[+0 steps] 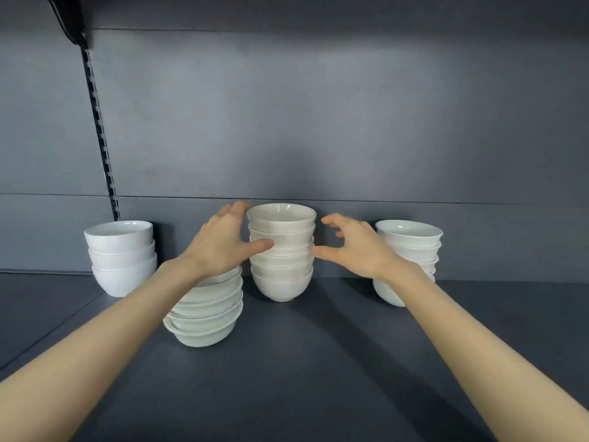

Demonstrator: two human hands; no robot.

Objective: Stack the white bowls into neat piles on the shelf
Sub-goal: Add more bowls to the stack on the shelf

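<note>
Stacks of round white glazed ceramic bowls, four in number, stand on the dark grey matt shelf (287, 362). The left stack (121, 256) has three deep, bright white bowls and stands near the back wall. The front-left stack (204, 314) has wider and shallower bowls, at least four; it leans a little, and its top is hidden under the left forearm. The centre stack (282, 250) has six cream-white bowls with smooth curved sides, nested straight and upright. The right stack (411, 244) shows at least four bowls, partly hidden behind the right wrist. There are two bare hands. The left hand (223, 240) holds the centre stack: the thumb lies on its front side and the fingers curve round its upper left side. The right hand (353, 247) is spread, with the fingers bent loosely, just beside the right side of the same stack and holding nothing. One black slotted metal rail (102, 138) runs up the grey back panel (350, 122).
</note>
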